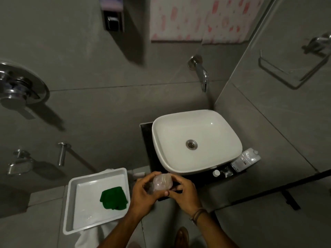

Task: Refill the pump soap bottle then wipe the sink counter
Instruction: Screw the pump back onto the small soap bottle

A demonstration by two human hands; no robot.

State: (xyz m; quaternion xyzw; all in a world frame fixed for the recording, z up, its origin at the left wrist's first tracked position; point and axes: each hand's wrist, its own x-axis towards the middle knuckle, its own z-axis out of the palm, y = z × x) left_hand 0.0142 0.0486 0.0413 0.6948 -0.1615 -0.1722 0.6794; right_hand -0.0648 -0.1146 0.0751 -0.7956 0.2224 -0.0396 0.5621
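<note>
A pale translucent soap bottle [162,183] is held between both hands just in front of the white basin [161,140], above the dark counter [148,154]. My left hand [145,192] wraps its left side and my right hand [186,192] grips its right side. Whether the pump is on the bottle I cannot tell. A white refill container [245,159] lies on the counter to the right of the basin, with a small white cap [216,173] and a small clear piece [226,172] beside it. A green cloth [113,197] lies in a white tray [80,181] to the left.
A wall spout [201,74] hangs above the basin. On the left wall sit a chrome mixer handle [16,88], a small tap [61,153] and a soap holder [19,163]. A towel ring [290,68] is on the right wall. A patterned towel [198,18] hangs at the top.
</note>
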